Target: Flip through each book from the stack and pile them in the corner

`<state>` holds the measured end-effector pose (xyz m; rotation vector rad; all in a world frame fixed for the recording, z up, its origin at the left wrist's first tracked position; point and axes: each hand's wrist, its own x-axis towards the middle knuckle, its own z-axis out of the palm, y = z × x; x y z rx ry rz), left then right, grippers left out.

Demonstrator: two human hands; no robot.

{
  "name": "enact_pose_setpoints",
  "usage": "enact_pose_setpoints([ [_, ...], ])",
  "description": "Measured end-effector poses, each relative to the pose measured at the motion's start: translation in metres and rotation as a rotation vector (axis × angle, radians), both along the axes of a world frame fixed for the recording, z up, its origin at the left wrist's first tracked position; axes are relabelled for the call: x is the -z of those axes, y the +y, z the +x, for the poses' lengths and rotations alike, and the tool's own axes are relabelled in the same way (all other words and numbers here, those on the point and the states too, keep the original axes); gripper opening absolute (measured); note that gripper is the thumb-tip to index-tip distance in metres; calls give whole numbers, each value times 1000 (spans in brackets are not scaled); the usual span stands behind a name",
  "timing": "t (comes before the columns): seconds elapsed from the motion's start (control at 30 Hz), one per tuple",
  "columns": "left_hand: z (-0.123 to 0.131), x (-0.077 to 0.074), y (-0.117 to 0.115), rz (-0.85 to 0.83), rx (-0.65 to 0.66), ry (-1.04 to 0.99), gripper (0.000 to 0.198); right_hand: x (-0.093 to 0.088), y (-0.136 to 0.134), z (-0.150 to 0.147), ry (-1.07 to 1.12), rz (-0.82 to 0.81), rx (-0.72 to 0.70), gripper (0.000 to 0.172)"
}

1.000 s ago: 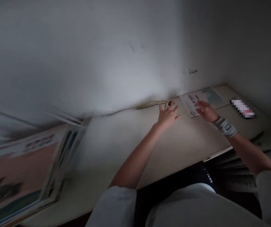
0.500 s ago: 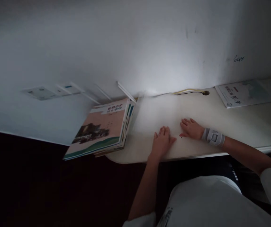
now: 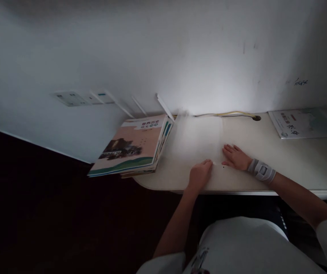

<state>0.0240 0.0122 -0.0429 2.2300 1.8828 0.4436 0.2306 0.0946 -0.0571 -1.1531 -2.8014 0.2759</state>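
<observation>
A translucent plastic sheet (image 3: 199, 139) lies on the white desk (image 3: 243, 179), its outline faint against the surface. My left hand (image 3: 200, 176) is at the sheet's near right corner, thumb and fingers pinched together on it. Just right of the sheet, my right hand (image 3: 236, 156) rests palm down on the desk, fingers stretched out. A grey wristband (image 3: 262, 171) wraps my right wrist. Left of the sheet sits a stack of books (image 3: 135, 142), the top one with a pink and green cover.
The stack overhangs the desk's left end. White upright bars (image 3: 165, 106) stand behind it near the wall (image 3: 215, 57). A yellow cable (image 3: 234, 112) runs into a round hole (image 3: 256, 118) at the back. Another book (image 3: 309, 123) lies at the far right.
My left hand has gone from lying flat with fingers spread to pinching the sheet's corner. My right hand stays flat on the desk. The camera view has shifted slightly.
</observation>
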Motion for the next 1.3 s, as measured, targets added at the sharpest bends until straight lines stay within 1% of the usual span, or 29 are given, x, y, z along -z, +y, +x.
enact_pose_setpoints([
  [0.1, -1, 0, 2, 85, -112, -321, 22, 0, 1, 1, 50, -34, 15, 74],
  [0.17, -1, 0, 3, 147, -246, -582, 20, 1, 2, 1, 98, -41, 32, 68],
  [0.27, 0, 0, 4, 178, -420, -1013, 25, -2, 0, 0, 173, -1, 87, 57],
  [0.33, 2, -4, 2, 213, -462, -1265, 29, -7, -2, -3, 207, 29, 122, 53],
  [0.4, 5, -12, 1, 295, -457, -1415, 31, -14, -7, -8, 203, 49, 101, 56],
  [0.43, 6, -18, 0, 355, -448, -1451, 32, -17, -10, -11, 178, 53, 55, 60],
  [0.53, 5, -40, -3, 564, -446, -1494, 30, -23, -25, -14, 20, 28, -132, 82],
  [0.57, 2, -48, -5, 636, -460, -1504, 29, -22, -31, -12, -32, 25, -166, 86],
  [0.63, -5, -61, -9, 763, -488, -1507, 25, -18, -45, 1, -83, 49, -164, 84],
  [0.7, -14, -65, -15, 856, -497, -1467, 22, -11, -60, 24, -77, 96, -121, 80],
  [0.73, -17, -64, -19, 895, -503, -1428, 21, -7, -67, 39, -70, 115, -101, 79],
  [0.77, -20, -60, -24, 919, -518, -1381, 20, -3, -74, 55, -69, 129, -78, 80],
  [0.83, -21, -44, -36, 909, -584, -1254, 19, 3, -89, 89, -71, 156, -20, 78],
  [0.9, -19, -24, -50, 811, -665, -1075, 18, 8, -103, 121, -69, 188, 55, 76],
  [0.97, -18, -3, -64, 665, -715, -860, 17, 11, -117, 147, -66, 219, 120, 78],
  [1.0, -19, 6, -71, 595, -726, -760, 16, 12, -123, 157, -67, 229, 141, 80],
  [1.07, -23, 20, -81, 460, -705, -612, 16, 12, -132, 170, -72, 231, 154, 84],
  [1.1, -26, 24, -85, 415, -694, -569, 16, 12, -134, 174, -74, 226, 154, 85],
  [1.13, -30, 27, -87, 407, -698, -545, 17, 12, -136, 176, -77, 219, 153, 85],
  [1.17, -33, 28, -89, 446, -718, -531, 18, 12, -136, 177, -80, 212, 155, 84],
  [1.23, -36, 26, -89, 632, -766, -499, 26, 11, -136, 177, -86, 208, 164, 80],
  [1.27, -35, 24, -87, 735, -750, -468, 32, 11, -135, 176, -88, 209, 169, 78],
  [1.3, -32, 20, -85, 810, -689, -426, 37, 11, -134, 176, -88, 211, 171, 76],
])
